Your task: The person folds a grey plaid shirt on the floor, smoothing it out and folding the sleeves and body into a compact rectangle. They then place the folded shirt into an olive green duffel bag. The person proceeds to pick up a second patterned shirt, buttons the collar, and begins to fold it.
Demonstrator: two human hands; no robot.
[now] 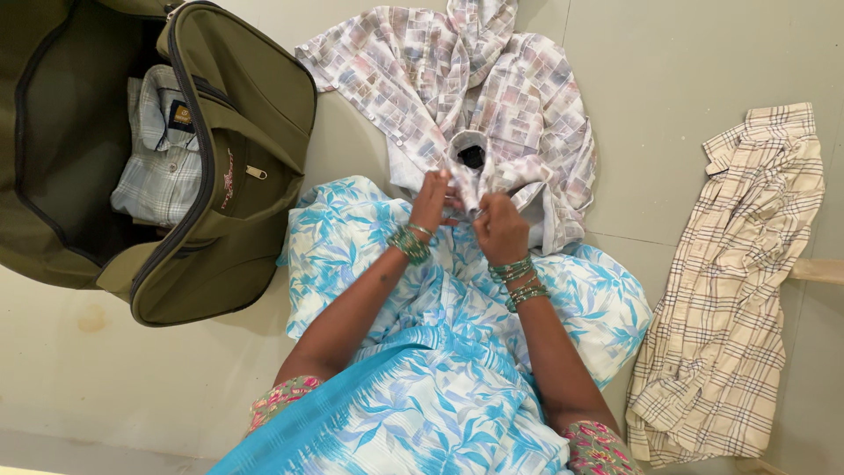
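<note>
1. We count three shirts: one patchwork-print shirt [492, 97] on the floor, one cream checked shirt [734, 290] at the right, one folded plaid shirt [158, 149] inside the bag.
2. We count one olive bag [229, 176].
3. We count two hands, the left hand [431, 200] and the right hand [501, 229], both with green bangles.

Shirt [492, 97] under both hands: thin woven cloth, matt, soft, creased, w/ small glossy buttons. Left hand [432, 200] & right hand [501, 227] pinch its collar area; wrists carry shiny green bangles [519, 281], glass or plastic, can't tell. Bag [220, 176] left of the hands: coarse olive fabric, matt, metal zip pull. Folded shirt [158, 149] inside it: smooth checked cotton-like cloth. Checked shirt [738, 290] right of the hands: crumpled cloth, matt. Floor [686, 70]: smooth tile, slight sheen.
</note>
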